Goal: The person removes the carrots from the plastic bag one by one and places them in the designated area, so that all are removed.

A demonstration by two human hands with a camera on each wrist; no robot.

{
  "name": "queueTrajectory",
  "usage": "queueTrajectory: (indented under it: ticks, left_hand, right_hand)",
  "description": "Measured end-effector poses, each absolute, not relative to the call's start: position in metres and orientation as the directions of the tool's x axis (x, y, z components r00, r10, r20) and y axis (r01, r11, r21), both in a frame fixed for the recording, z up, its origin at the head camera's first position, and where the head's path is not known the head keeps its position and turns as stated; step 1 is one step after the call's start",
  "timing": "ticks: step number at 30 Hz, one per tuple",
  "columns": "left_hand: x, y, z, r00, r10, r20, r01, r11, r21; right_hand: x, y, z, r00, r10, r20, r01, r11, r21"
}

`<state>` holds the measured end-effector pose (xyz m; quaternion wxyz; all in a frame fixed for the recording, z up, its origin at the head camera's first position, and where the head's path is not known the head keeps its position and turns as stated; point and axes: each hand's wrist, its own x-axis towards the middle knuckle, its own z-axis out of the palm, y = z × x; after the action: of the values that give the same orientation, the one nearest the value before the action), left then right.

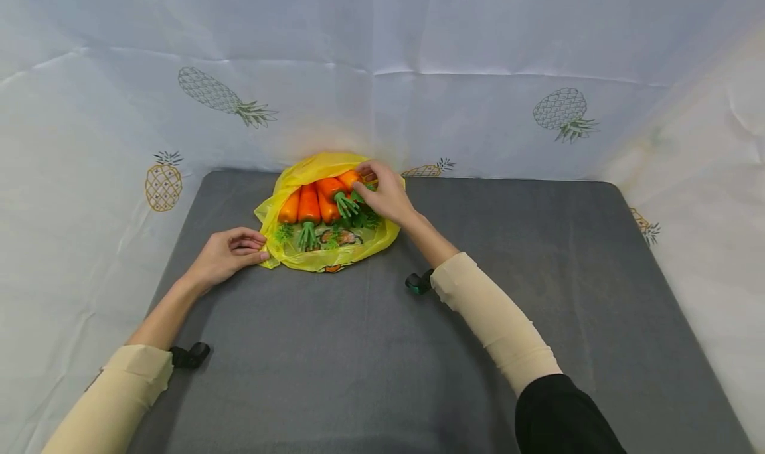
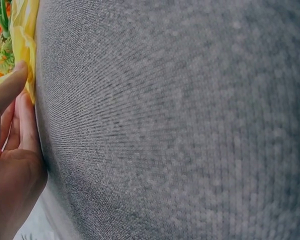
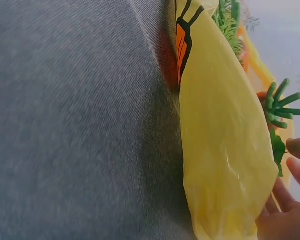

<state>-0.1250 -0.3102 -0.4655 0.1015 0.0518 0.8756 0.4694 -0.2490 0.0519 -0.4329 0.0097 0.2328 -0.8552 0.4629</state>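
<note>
A yellow plastic bag (image 1: pixel 323 261) lies with its wide mouth turned toward me at the back of the table. Several orange carrots (image 1: pixel 309 205) with green tops lie inside, with leafy sprigs (image 1: pixel 364 220) among them. My left hand (image 1: pixel 224 258) pinches the bag's left front edge between thumb and fingers; the left wrist view shows the thumb (image 2: pixel 12 85) over the yellow plastic. Inside the bag's right side, my right hand (image 1: pixel 385 192) has thumb and forefinger about the end of the rear carrot (image 1: pixel 349 179). Part of that carrot is hidden by the fingers.
The bag rests on a grey cloth-covered table (image 1: pixel 335 361). A white curtain with pineapple prints (image 1: pixel 466 122) hangs right behind and beside the table. A small black device is strapped at each wrist.
</note>
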Motion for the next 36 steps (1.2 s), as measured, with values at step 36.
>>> queueTrajectory:
  ticks: [36]
  left_hand:
    - [-0.125, -0.311, -0.466, -0.975, 0.186, -0.122, -0.003, 0.537, 0.843]
  right_hand:
    - [-0.234, 0.053, -0.431, -0.951, -0.231, 0.205, -0.293, 0.472, -0.831]
